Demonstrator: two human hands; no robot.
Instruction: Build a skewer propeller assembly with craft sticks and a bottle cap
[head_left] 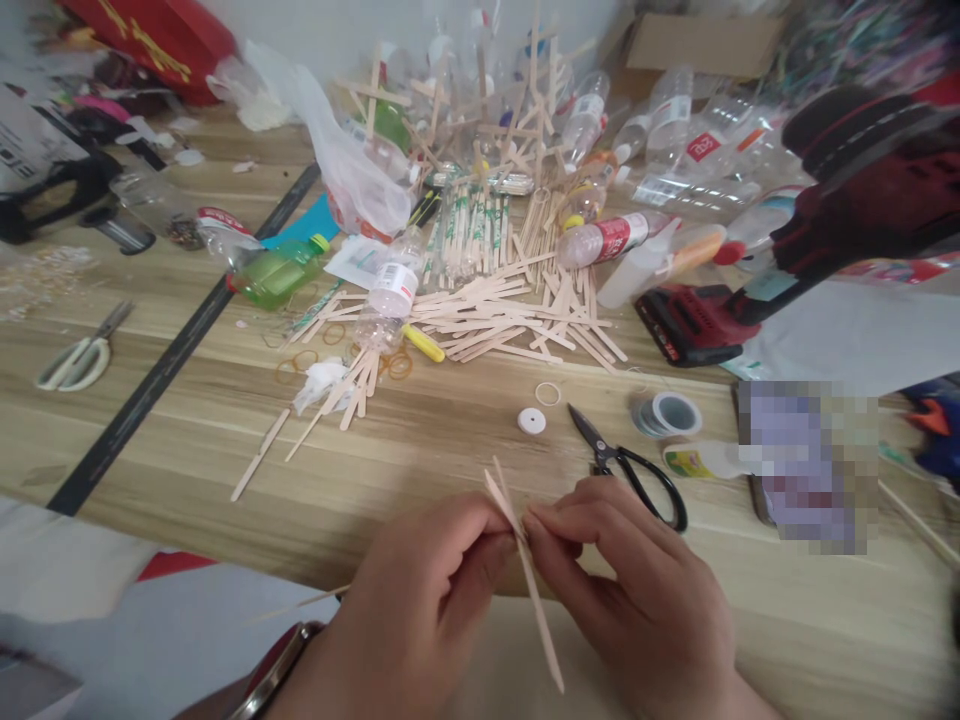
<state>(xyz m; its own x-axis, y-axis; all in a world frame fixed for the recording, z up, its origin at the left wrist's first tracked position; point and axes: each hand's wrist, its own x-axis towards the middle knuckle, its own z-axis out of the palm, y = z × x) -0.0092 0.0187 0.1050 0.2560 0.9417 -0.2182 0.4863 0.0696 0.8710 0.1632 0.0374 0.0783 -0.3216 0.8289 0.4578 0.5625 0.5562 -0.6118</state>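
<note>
"What are the hands holding?"

"Two crossed wooden sticks [543, 622]. The left hand [424, 580] has its thumb and fingers pinched on them near the crossing, and the right hand [637, 590] pinches them from the other side, fingertips close to the left ones."

"And where is that?"

"In front of the person, at the near edge of the tabletop [420, 430]. The longer stick slants down between the hands, its lower end below the fingers; two upper tips poke out above."

"What lies just beyond the hands?"

"Black-handled scissors [615, 455], partly behind the right hand, blades pointing up and left. Near them are a small white disc [532, 421], a pale ring [547, 393], a spool [670, 414] and a small white bottle [701, 460] on its side. A phone [761, 500], mostly pixelated, is to the right of that bottle."

"More sticks?"

"A loose pile [487, 322] farther back, with clear plastic bottles [671, 120] behind it and to its right."

"And at the sides?"

"On the left, white-handled scissors [79, 360] and a green bottle [279, 272] lying down, with a dark strip [161, 375] running diagonally between them. On the right, a red and black cordless power tool [787, 250]."
</note>
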